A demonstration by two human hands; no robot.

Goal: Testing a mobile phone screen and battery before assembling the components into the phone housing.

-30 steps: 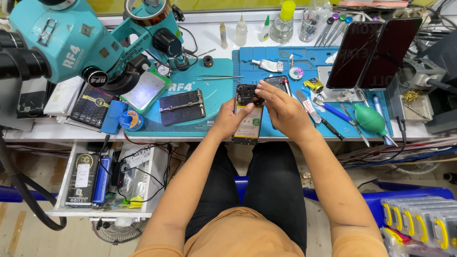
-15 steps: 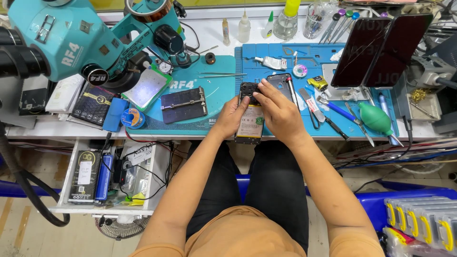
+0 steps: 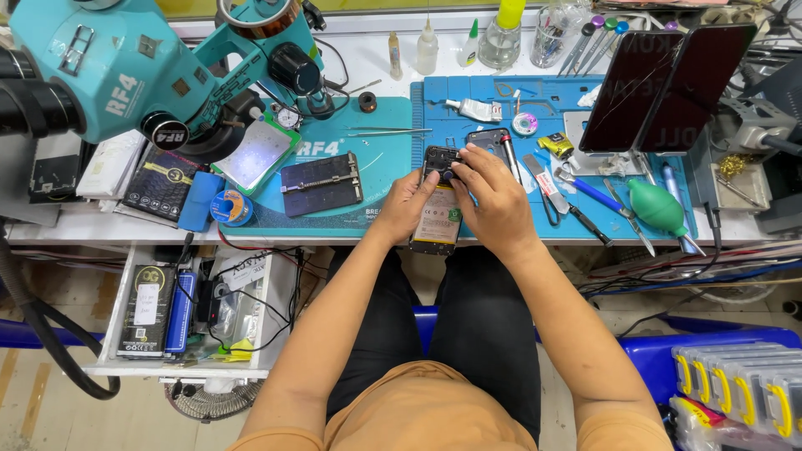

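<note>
From the head view, one opened phone (image 3: 438,219) lies at the front edge of the bench (image 3: 100,224), on the blue work mat (image 3: 393,125). Two hands meet on it: the left hand (image 3: 407,203) clasps its left side, and the right hand (image 3: 493,199) covers its right side, fingers curled onto its upper end. Right of the phone stand two dark screens (image 3: 664,83), side by side. Left of it sit one teal microscope (image 3: 125,71), cut off by the frame, and one solder spool (image 3: 230,207). What the right fingertips press is hidden.
</note>
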